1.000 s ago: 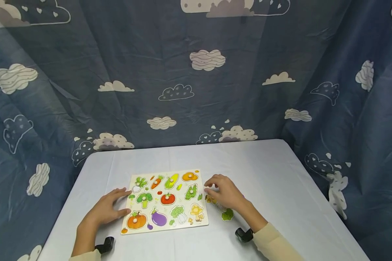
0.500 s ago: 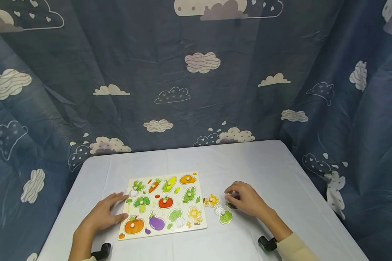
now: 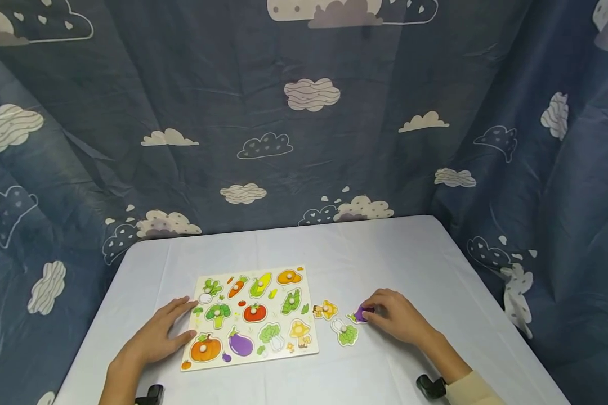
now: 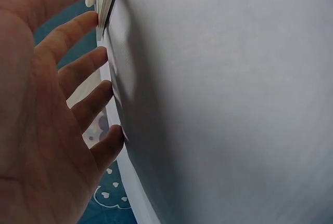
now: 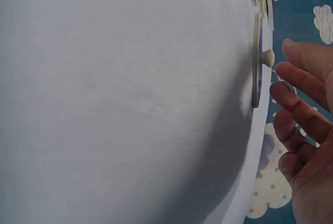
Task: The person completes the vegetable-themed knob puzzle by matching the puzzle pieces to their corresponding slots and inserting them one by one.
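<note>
Against the left edge of a white vegetable puzzle board (image 3: 272,308) rests my left hand (image 3: 149,340), its thumb and fingers spread. The left wrist view shows that hand's fingers beside the board's edge (image 4: 109,0). To the board's right, my right hand (image 3: 400,319) hovers over an eggplant puzzle piece (image 3: 358,315) on the table. In the right wrist view, the fingertips (image 5: 283,91) are apart from the piece's round knob (image 5: 268,57). A leafy cabbage piece (image 3: 345,333) and a mushroom piece (image 3: 326,310) lie between the eggplant and the board.
Knobbed pieces such as the pumpkin (image 3: 205,350) and the tomato (image 3: 255,313) sit in the board. A white cloth covers the table (image 3: 385,253). Behind it hangs a blue curtain (image 3: 208,84) with cloud prints. Dark wrist cameras (image 3: 430,387) are strapped to both arms.
My right hand has moved rightward from the board's right edge, past the mushroom and cabbage pieces, to the eggplant piece. These pieces have come into fuller view. My left hand stays at the board.
</note>
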